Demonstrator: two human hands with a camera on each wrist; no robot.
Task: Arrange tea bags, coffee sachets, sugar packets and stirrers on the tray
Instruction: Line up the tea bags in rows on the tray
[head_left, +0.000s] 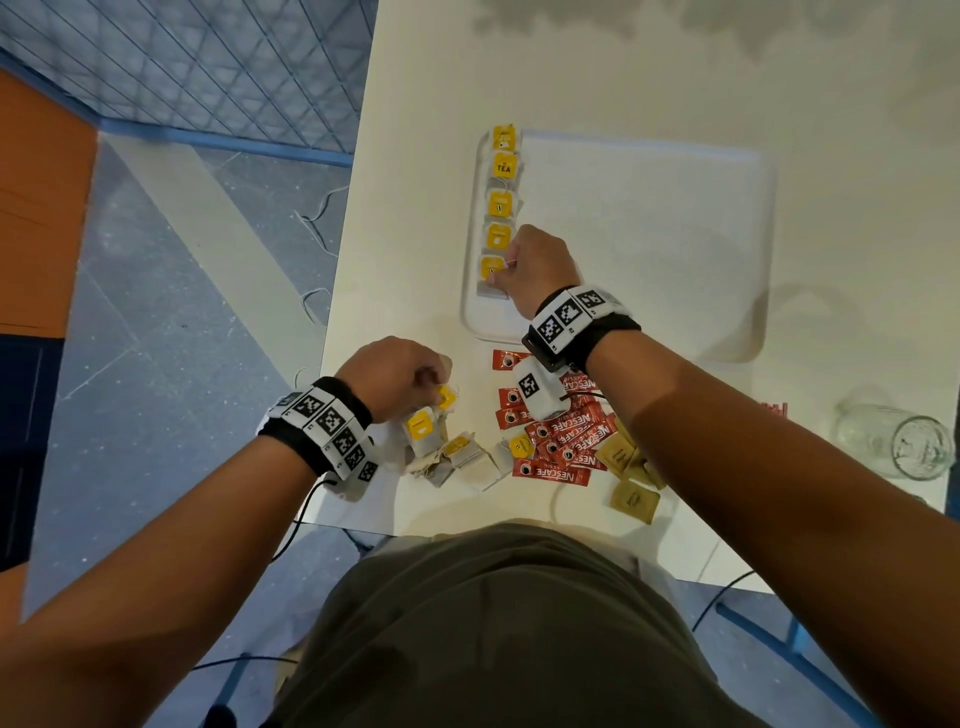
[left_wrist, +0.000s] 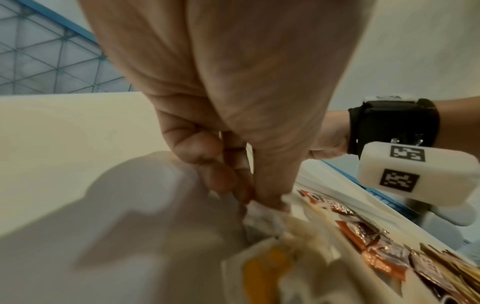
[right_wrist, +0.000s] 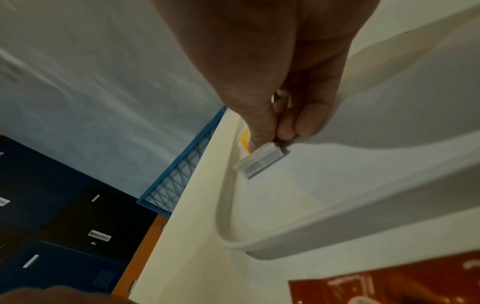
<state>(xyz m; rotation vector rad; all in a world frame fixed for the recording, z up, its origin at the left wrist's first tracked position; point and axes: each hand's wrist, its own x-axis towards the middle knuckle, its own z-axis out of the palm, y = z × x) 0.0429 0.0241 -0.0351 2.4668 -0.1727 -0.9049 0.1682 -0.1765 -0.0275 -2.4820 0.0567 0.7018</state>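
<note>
Head view: white tray (head_left: 748, 249) lies on the white worktop (head_left: 415, 104); along its left edge stands a row of tea bags (head_left: 501, 202) w/ yellow tags, five in all, one after the other; the rest of the tray is bare. Right hand (head_left: 537, 273) is over the near-left corner of the tray; its thumb and fingers (right_wrist: 309, 115) pinch the nearest tea bag (right_wrist: 262, 162) of the row, which sits just inside the tray rim (right_wrist: 226, 236), touching the tray floor or very near it, I cannot tell which. Left hand (head_left: 400, 376) is at the near-left part of the worktop, fingers (left_wrist: 197, 148) curled, pinching a tea bag (head_left: 422, 428) from the loose heap of tea bags (head_left: 460, 457) there; in left wrist view this part is blurred, so exact hold is not clear. Just right of the heap lies a pile of red coffee sachets (head_left: 566, 441), some overlapping, partly under the right wrist; brown sugar packets (head_left: 634, 499) lie at the right side of that pile, touching it. Red stirrers (head_left: 775, 408) show only a little behind the right forearm; an empty glass (head_left: 893, 441) lies on its side near the right edge of the worktop.
</note>
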